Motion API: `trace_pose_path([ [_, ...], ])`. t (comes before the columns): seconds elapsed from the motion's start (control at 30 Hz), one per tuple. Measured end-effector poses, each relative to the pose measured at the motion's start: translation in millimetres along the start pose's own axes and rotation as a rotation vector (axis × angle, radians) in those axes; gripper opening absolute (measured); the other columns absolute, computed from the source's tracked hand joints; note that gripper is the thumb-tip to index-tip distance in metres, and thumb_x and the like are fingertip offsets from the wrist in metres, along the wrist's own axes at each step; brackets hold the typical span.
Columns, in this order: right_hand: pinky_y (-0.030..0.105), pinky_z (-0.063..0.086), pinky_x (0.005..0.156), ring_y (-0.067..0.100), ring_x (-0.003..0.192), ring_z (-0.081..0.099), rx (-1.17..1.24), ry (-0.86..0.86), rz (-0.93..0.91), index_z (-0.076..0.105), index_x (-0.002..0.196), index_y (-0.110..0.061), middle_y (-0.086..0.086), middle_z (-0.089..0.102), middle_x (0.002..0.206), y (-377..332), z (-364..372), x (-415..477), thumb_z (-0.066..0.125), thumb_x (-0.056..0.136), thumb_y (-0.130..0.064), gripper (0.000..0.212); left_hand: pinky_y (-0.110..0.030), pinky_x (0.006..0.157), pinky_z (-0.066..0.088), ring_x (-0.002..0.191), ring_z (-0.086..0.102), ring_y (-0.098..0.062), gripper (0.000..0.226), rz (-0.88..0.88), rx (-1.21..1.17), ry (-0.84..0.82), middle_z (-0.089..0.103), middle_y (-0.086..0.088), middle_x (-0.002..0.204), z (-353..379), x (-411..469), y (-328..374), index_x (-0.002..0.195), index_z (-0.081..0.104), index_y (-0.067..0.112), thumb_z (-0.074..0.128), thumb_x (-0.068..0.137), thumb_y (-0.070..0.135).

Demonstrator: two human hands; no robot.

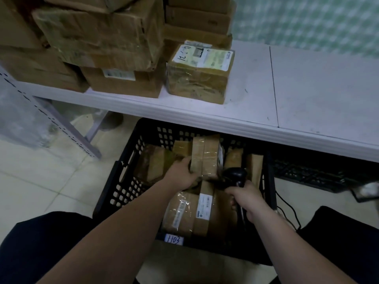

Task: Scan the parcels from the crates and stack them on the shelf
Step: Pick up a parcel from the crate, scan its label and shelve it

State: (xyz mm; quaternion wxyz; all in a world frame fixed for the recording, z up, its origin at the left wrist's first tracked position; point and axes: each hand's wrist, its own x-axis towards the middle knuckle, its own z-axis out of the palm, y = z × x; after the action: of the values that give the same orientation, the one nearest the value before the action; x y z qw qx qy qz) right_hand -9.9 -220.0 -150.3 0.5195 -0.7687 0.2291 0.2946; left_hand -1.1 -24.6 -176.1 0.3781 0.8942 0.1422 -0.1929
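Note:
A black plastic crate (123, 181) on the floor holds several taped brown parcels. My left hand (180, 175) grips an upright brown parcel (205, 156) in the crate's middle. My right hand (246, 199) is closed around the handle of a black barcode scanner (234, 175), whose head points at that parcel. A flat parcel with a white label (192, 214) lies at the crate's near side. Above the crate, the white shelf (307, 89) carries a labelled brown parcel (200, 74) beside a stack of larger cardboard boxes (102, 42).
A second black crate (307, 171) sits to the right under the shelf. The scanner's black cable (287, 208) trails over the floor at the right. A grey slotted shelf upright (61, 128) stands at the left. The shelf's right half is bare.

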Motion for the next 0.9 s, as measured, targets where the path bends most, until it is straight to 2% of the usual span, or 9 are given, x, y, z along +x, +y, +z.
trace_pose_path([
  [0.17,0.028,0.045,0.054,0.018,0.064,0.055,0.076,0.000,0.025,0.054,0.109,-0.013,0.009,0.063,0.086,4,-9,8,0.065,0.085,-0.007,0.027,-0.039,0.104,0.036,0.127,0.042,-0.035,0.084,-0.173,-0.058,-0.042,0.035,-0.018,0.141,32,23,15,0.151,0.022,0.026,0.064,0.084,0.055],
  [0.3,0.027,0.046,0.053,0.016,0.065,0.056,0.100,-0.014,0.029,0.055,0.115,-0.013,0.009,0.065,0.093,8,-15,14,0.065,0.084,-0.007,0.033,-0.045,0.105,0.039,0.126,0.043,-0.038,0.101,-0.266,-0.080,-0.004,0.032,-0.019,0.140,51,38,22,0.152,0.007,0.026,0.068,0.078,0.059],
  [0.37,0.027,0.046,0.053,0.016,0.065,0.057,0.102,-0.007,0.032,0.056,0.115,-0.014,0.009,0.066,0.094,9,-18,15,0.066,0.083,-0.009,0.034,-0.044,0.101,0.041,0.122,0.046,-0.039,0.104,-0.302,-0.102,0.037,0.034,-0.019,0.137,57,42,25,0.151,0.006,0.027,0.071,0.075,0.057],
  [0.5,0.027,0.046,0.053,0.016,0.064,0.055,0.132,-0.001,0.009,0.057,0.110,-0.014,0.008,0.065,0.091,9,-25,13,0.066,0.082,-0.008,0.031,-0.044,0.097,0.043,0.116,0.048,-0.040,0.094,-0.355,-0.163,0.178,0.040,-0.020,0.131,54,41,29,0.148,0.020,0.026,0.066,0.072,0.057],
  [0.57,0.027,0.045,0.054,0.016,0.064,0.055,0.161,-0.005,-0.006,0.058,0.109,-0.014,0.008,0.064,0.089,8,-30,9,0.068,0.082,-0.007,0.030,-0.047,0.097,0.045,0.116,0.049,-0.038,0.093,-0.387,-0.346,0.228,0.044,-0.018,0.133,43,34,26,0.147,0.029,0.025,0.060,0.068,0.063],
  [0.67,0.026,0.046,0.057,0.015,0.069,0.057,0.194,-0.021,-0.046,0.058,0.108,-0.017,0.007,0.066,0.093,3,-34,1,0.070,0.082,-0.009,0.029,-0.047,0.091,0.049,0.112,0.054,-0.034,0.070,-0.392,-0.708,0.224,0.052,-0.013,0.131,18,13,17,0.142,0.039,0.019,0.057,0.083,0.052],
  [0.73,0.028,0.046,0.062,0.016,0.072,0.058,0.213,-0.032,-0.088,0.058,0.107,-0.020,0.005,0.067,0.094,-2,-35,-7,0.069,0.084,-0.011,0.027,-0.044,0.085,0.051,0.103,0.058,-0.030,0.049,-0.399,-0.881,0.161,0.059,-0.010,0.118,3,-8,13,0.126,0.053,0.016,0.055,0.089,0.048],
  [0.8,0.029,0.046,0.065,0.016,0.074,0.059,0.209,-0.047,-0.133,0.059,0.107,-0.022,0.003,0.067,0.094,-7,-34,-16,0.069,0.085,-0.013,0.026,-0.039,0.074,0.051,0.095,0.058,-0.028,0.028,-0.388,-0.942,0.140,0.060,-0.008,0.105,-11,-33,9,0.102,0.059,0.019,0.054,0.090,0.044],
  [0.9,0.026,0.046,0.063,0.015,0.073,0.060,0.161,-0.066,-0.213,0.061,0.108,-0.025,0.001,0.068,0.091,-12,-31,-31,0.069,0.086,-0.014,0.026,-0.037,0.068,0.051,0.101,0.057,-0.030,0.020,-0.366,-0.951,0.140,0.058,-0.010,0.107,-25,-63,2,0.096,0.058,0.021,0.053,0.091,0.040],
])
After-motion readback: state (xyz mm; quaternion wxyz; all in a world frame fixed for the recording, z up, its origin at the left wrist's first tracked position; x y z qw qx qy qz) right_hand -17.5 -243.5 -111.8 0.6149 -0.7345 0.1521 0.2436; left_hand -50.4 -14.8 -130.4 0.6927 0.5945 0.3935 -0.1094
